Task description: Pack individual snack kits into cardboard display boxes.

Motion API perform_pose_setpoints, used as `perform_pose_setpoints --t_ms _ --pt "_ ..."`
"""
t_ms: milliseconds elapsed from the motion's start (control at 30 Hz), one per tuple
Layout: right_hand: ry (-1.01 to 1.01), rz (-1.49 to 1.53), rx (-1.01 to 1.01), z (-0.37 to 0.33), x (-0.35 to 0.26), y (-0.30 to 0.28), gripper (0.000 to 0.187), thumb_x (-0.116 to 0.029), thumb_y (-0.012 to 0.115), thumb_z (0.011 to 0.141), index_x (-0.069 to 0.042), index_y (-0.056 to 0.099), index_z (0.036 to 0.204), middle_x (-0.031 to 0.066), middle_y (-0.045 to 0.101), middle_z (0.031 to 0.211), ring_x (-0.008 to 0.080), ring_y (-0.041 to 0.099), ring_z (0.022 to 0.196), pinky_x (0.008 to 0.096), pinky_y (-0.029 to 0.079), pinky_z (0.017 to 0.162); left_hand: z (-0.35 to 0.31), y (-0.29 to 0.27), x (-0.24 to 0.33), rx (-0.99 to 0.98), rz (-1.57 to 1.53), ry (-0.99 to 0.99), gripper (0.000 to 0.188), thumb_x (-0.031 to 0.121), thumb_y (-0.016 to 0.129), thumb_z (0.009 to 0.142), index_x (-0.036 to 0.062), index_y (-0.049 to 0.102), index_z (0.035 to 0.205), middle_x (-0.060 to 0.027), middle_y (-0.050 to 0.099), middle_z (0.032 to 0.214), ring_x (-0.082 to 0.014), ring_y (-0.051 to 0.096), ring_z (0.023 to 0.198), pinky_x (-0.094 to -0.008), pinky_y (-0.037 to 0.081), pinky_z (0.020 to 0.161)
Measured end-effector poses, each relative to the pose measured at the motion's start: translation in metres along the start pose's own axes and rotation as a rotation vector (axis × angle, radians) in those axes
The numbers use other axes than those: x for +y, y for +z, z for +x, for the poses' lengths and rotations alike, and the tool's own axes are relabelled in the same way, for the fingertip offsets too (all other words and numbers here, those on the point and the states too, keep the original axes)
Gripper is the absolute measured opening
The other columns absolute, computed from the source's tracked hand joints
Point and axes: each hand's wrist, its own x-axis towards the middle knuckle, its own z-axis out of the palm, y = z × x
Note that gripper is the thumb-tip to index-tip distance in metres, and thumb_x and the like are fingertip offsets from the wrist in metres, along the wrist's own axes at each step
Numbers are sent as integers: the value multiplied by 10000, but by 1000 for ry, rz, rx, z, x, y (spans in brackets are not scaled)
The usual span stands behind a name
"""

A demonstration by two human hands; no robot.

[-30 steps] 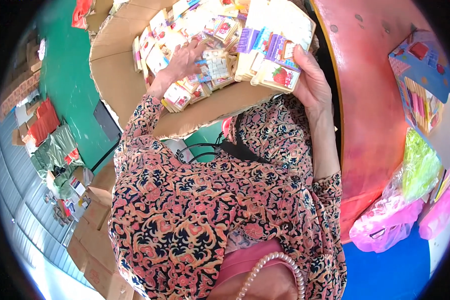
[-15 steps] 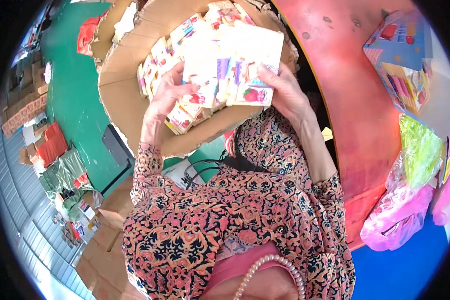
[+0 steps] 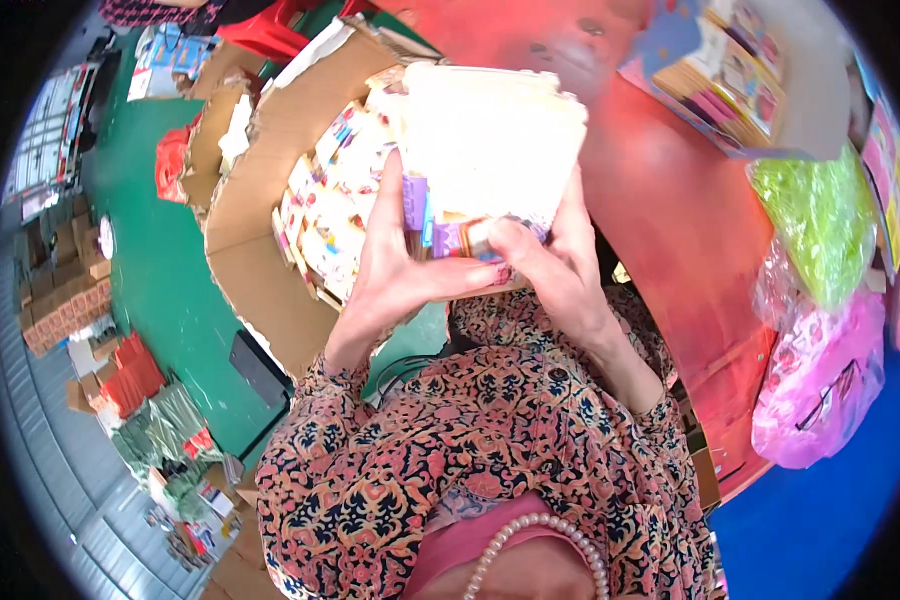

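Both hands grip a stack of small, whitish printed booklets or cards (image 3: pixel 495 150) between them, its top washed out by glare. Purple and colourful print shows along its near edge. My left hand (image 3: pixel 395 265) is wrapped round the left and near sides, thumb across the near edge. On the right, my right hand (image 3: pixel 560 270) presses its thumb onto the near end while its fingers support the side. Behind and left of the stack, a large brown cardboard carton (image 3: pixel 250 240) holds many similar loose printed pieces (image 3: pixel 335 200).
At right stands a red table (image 3: pixel 690 280), bearing a blue-and-white box (image 3: pixel 810 100) of printed pieces, a green plastic bag (image 3: pixel 820 235) and a pink bag (image 3: pixel 820 400). A red stool (image 3: pixel 270 35) is at the far left. Stacked cartons (image 3: pixel 65 310) stand beyond the green floor (image 3: pixel 165 240).
The two separate bunches, one in each hand, are now brought together into one stack. My hands have shifted slightly right and nearer, and the view has turned.
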Motion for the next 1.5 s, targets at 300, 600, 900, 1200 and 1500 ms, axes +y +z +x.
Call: perform_pose_setpoints --t_ms 300,600,900,1200,1500 --pt "7 -288 355 -48 -48 -80 1013 -31 802 630 11 148 1403 132 452 1299 206 495 1143 344 388 987 48 82 25 -486 1089 458 799 68 718 566 42 382 1291 -183 552 1133 -322 553 1065 -365 450 881" --pt "-157 -1035 383 -81 -53 -127 1133 -89 839 503 -15 176 1419 211 389 1333 308 404 1242 361 376 997 92 128 -12 -1019 1430 690 795 22 669 530 18 372 1267 -176 509 1081 -376 504 1001 -422 434 842" --pt "-370 -999 511 -60 -36 -130 1072 -116 849 530 -85 234 1407 121 433 1320 214 471 1137 335 402 946 106 135 -16 -1057 1335 787 817 36 685 559 -13 328 1292 -188 480 1095 -364 482 1018 -436 387 883" --pt "-298 -986 416 -58 -42 -132 710 -149 818 552 -62 480 1170 120 503 1159 304 485 1108 374 435 902 80 70 -20 -568 1058 781 1145 195 871 486 15 200 1396 -196 318 1397 -353 325 1293 -458 277 1066" --pt "-260 -977 462 -55 -37 -127 849 -144 849 524 -57 432 1258 113 499 1181 284 523 1061 354 463 864 96 68 -72 -509 398 188 1372 119 912 416 15 -6 1430 -168 354 1351 -259 400 1229 -376 355 1023"
